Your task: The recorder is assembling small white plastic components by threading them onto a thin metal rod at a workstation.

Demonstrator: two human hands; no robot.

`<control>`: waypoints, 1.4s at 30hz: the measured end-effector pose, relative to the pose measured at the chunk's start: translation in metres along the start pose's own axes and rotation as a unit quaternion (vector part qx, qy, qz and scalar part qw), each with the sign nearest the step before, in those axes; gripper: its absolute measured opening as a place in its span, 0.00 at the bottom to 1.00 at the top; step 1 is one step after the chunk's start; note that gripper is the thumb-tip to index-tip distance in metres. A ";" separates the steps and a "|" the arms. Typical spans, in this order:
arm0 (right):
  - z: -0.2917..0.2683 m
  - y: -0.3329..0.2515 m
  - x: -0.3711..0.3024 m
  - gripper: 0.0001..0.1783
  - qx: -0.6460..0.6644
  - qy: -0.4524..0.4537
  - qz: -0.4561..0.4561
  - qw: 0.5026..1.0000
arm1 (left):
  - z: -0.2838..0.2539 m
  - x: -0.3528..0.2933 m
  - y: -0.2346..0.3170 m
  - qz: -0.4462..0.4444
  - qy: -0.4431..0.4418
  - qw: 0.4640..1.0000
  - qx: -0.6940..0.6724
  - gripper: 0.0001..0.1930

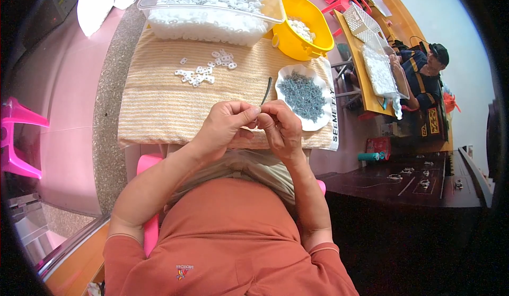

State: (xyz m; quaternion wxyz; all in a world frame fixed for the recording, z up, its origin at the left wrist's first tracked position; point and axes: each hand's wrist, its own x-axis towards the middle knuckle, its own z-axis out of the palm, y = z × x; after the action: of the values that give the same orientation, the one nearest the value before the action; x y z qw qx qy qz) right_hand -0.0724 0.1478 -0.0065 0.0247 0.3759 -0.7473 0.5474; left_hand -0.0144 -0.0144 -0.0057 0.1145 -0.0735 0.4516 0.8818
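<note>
Right in the middle of the frame, both hands meet over the striped cloth (159,105). A thin dark rod (266,91) sticks up from between them and leans a little toward the upper right, so its long way runs up and down the frame. Its lower end is hidden behind the fingers. The left hand (225,123) has its thumb and first finger pressed together, just beside the rod's lower end. The right hand (281,127) is curled shut there too; which hand really holds the rod, I cannot tell. Small white rings (204,69) lie higher up, and a white dish (321,86) of grey bits sits just right of the rod.
</note>
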 end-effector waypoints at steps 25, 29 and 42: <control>0.008 -0.007 -0.001 0.04 0.041 0.019 0.076 0.996 | 0.003 0.003 -0.010 0.131 0.064 0.986 0.083 0.09; 0.008 -0.004 0.000 0.08 -0.090 0.023 -0.014 0.996 | 0.004 0.002 -0.010 0.109 0.066 0.991 0.049 0.09; 0.005 -0.003 -0.004 0.05 0.106 0.010 0.133 0.985 | -0.004 0.007 -0.010 0.147 0.065 0.973 0.168 0.08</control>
State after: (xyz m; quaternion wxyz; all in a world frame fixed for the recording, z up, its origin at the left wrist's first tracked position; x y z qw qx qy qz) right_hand -0.0662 0.1450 -0.0083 -0.0808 0.2681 -0.7282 0.6255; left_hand -0.0186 -0.0112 -0.0180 -0.0350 -0.0434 0.6056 0.7938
